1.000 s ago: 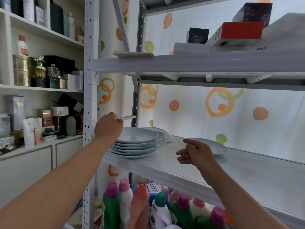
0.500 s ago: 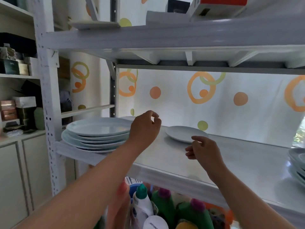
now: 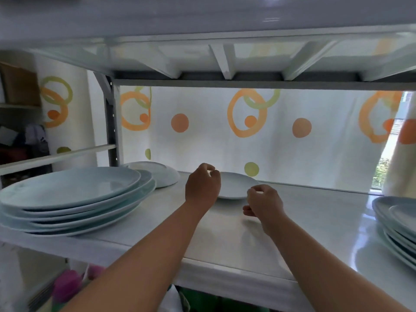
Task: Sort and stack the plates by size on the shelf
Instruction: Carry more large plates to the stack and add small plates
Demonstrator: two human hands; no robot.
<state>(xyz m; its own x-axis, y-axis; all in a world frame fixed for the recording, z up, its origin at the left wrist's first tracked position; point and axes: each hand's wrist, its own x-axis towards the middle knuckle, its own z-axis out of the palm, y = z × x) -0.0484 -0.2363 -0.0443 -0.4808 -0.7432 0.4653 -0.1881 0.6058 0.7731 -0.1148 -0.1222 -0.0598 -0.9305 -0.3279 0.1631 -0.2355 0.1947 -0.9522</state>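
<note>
A stack of several large pale-blue plates (image 3: 69, 194) sits at the left end of the white shelf (image 3: 315, 233). Behind it lies a smaller plate stack (image 3: 157, 172). A single small white plate (image 3: 236, 185) rests mid-shelf near the back. My left hand (image 3: 202, 188) hovers at that plate's left rim, fingers curled loosely, holding nothing. My right hand (image 3: 263, 202) hangs just in front of its right side, fingers curled and apart, empty. Another stack of plates (image 3: 398, 226) sits at the right edge, partly cut off.
The upper shelf's underside (image 3: 225, 61) hangs low overhead. A curtain with orange and green circles (image 3: 247, 122) backs the shelf. A metal upright (image 3: 110, 122) stands at the left rear. Bottles with pink caps (image 3: 67, 287) stand below.
The view has moved in and to the right. My left hand left the large stack and came to the small plate's left rim; my right hand moved closer to it.
</note>
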